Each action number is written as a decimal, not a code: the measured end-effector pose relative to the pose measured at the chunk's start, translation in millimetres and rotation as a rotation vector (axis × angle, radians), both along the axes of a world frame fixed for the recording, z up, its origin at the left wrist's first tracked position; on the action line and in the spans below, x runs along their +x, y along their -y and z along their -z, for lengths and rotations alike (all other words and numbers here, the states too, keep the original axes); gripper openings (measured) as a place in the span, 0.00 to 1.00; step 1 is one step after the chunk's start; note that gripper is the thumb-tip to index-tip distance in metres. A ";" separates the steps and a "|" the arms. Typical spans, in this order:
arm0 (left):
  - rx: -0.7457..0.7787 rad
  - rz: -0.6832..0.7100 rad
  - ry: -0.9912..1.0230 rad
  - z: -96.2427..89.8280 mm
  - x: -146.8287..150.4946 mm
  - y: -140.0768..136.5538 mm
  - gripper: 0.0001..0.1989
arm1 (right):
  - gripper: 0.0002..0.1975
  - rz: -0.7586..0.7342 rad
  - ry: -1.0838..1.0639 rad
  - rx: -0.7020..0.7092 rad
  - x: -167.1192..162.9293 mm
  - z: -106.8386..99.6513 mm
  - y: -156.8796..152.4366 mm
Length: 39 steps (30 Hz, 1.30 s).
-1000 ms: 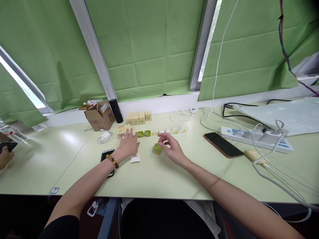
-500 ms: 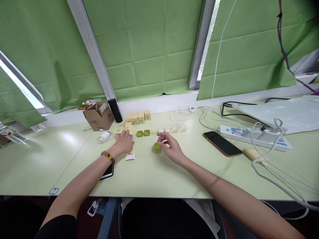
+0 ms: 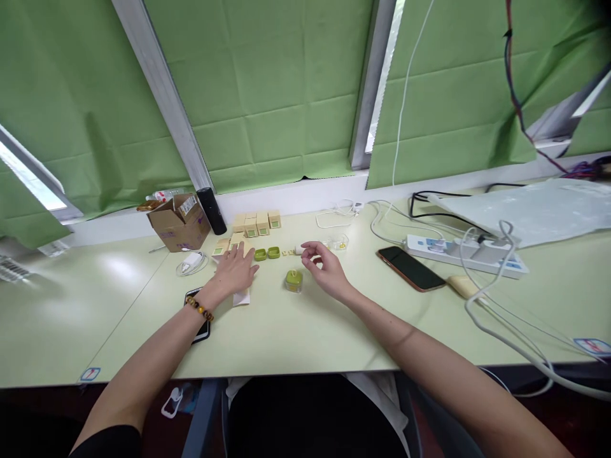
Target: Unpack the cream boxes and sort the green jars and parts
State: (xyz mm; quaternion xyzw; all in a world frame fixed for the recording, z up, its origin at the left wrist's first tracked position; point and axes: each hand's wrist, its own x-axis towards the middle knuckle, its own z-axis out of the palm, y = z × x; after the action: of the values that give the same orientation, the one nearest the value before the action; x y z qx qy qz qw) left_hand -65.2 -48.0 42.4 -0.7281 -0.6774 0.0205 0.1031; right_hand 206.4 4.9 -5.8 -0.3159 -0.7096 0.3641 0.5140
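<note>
Between the spread left hand (image 3: 233,272) and the loosely curled, seemingly empty right hand (image 3: 325,270), the green-lidded container (image 3: 294,281) is standing; left of it, a white slip (image 3: 241,298) is showing, probably wanting light, flat pressure.

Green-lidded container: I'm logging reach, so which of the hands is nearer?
Right: the right hand is just right of the green-lidded container; the left hand is farther off, to its left.

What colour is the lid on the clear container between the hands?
The lid is olive green, best seen in the head view.
</note>
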 end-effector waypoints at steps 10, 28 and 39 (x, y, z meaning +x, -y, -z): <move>-0.120 0.247 0.530 12.9 71.0 7.7 0.32 | 0.31 -0.253 0.616 -0.052 24.6 10.0 -33.0; 0.181 0.170 0.946 53.3 73.7 -3.4 0.08 | 0.22 -0.149 0.461 -0.041 -2.8 30.4 -14.1; 0.371 0.128 1.336 53.7 74.2 -8.0 0.12 | 0.31 -0.335 -0.040 -0.166 -13.8 30.1 -3.1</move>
State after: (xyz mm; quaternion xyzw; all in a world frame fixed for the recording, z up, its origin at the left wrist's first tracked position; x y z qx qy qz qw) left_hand 9.0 -40.0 -11.3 -0.5935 -0.5437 -0.5542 -0.2121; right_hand 192.6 8.1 -35.9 -0.2273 -0.7094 0.5080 0.4325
